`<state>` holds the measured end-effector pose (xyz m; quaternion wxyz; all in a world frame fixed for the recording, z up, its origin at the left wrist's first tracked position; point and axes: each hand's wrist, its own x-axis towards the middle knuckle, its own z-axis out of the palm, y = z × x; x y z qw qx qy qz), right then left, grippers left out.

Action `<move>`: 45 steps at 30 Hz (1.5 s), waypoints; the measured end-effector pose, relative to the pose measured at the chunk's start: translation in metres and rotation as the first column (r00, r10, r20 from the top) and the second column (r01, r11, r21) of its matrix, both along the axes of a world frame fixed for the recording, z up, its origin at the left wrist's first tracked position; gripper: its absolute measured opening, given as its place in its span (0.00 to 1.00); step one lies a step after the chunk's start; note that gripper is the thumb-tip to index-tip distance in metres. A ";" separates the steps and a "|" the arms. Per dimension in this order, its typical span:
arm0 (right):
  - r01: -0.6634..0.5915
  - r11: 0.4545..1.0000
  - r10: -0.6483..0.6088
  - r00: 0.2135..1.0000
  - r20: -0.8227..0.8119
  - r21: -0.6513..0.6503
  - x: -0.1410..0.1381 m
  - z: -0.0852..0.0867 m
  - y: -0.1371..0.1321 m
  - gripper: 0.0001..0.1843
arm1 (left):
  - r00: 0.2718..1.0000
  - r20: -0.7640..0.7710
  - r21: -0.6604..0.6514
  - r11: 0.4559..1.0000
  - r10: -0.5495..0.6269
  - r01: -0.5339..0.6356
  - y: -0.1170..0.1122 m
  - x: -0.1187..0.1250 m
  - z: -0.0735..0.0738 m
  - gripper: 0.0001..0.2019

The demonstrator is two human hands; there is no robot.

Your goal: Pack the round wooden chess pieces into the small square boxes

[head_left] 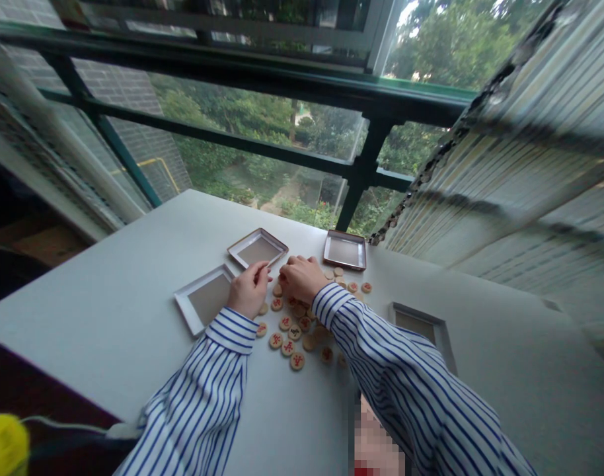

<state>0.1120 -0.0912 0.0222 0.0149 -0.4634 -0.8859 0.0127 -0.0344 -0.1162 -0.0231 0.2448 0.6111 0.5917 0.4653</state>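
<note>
Xiangqi pieces (304, 324) lie scattered at the middle of my white table (133, 264), in front of me and beneath my right hand (303, 280). Most of the legible faces carry red characters; one piece (295, 332) carries a black character. My right hand is bent palm-down over the far part of the group; its fingertips are hidden, so I cannot tell whether it grasps a piece. My left hand (249, 289) is at the group's left edge, thumb and index finger drawn together; I cannot tell whether anything is between them. Four shallow rectangular trays surround the group: near left (207, 301), far left (257, 251), far right (344, 251) and right (447, 340), the last partly covered by my striped right sleeve (406, 377). Beyond the table stands a dark green railing (376, 142); a curtain (530, 165) hangs at right.
</note>
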 end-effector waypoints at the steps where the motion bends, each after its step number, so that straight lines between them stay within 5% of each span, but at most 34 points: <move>1: 0.002 1.000 -0.002 1.000 0.007 -0.006 0.000 -0.001 0.001 0.13 | 1.000 -0.014 0.001 1.000 0.003 -0.003 0.000 0.000 0.001 0.15; 9: 0.026 0.999 -0.027 0.999 -0.026 -0.034 0.035 0.019 0.004 0.17 | 0.994 -0.107 0.053 0.999 0.003 0.003 -0.004 0.004 0.004 0.14; 13: 0.049 0.998 -0.051 0.998 -0.048 -0.046 0.069 0.029 -0.005 0.13 | 0.972 -0.212 0.100 0.988 -0.097 0.121 -0.010 0.013 0.010 0.12; 19: 0.008 0.998 -0.009 1.000 -0.028 -0.057 0.094 0.021 -0.030 0.10 | 0.852 -0.456 0.150 0.921 -0.258 0.359 -0.018 0.032 0.010 0.09; 26: 0.048 0.998 -0.050 0.997 -0.055 -0.036 0.108 0.013 -0.043 0.10 | 0.761 -0.600 0.103 0.919 -0.248 0.381 -0.022 0.038 0.005 0.08; 32: 0.029 0.999 -0.033 0.996 -0.079 -0.042 0.121 0.012 -0.054 0.08 | 0.743 -0.634 0.117 0.924 -0.213 0.364 -0.025 0.037 0.010 0.08; 36: 0.070 0.997 -0.072 0.993 -0.097 -0.015 0.129 0.009 -0.061 0.08 | 0.762 -0.575 0.117 0.891 -0.300 0.439 -0.038 0.048 0.016 0.09; 40: 0.083 0.996 -0.084 0.991 -0.108 -0.012 0.135 0.008 -0.067 0.08 | 0.668 -0.593 0.050 0.808 -0.449 0.588 -0.053 0.071 0.020 0.09; 45: 0.081 0.997 -0.082 0.988 -0.132 -0.009 0.139 0.014 -0.077 0.08 | 0.596 -0.659 -0.006 0.795 -0.459 0.606 -0.059 0.088 0.019 0.05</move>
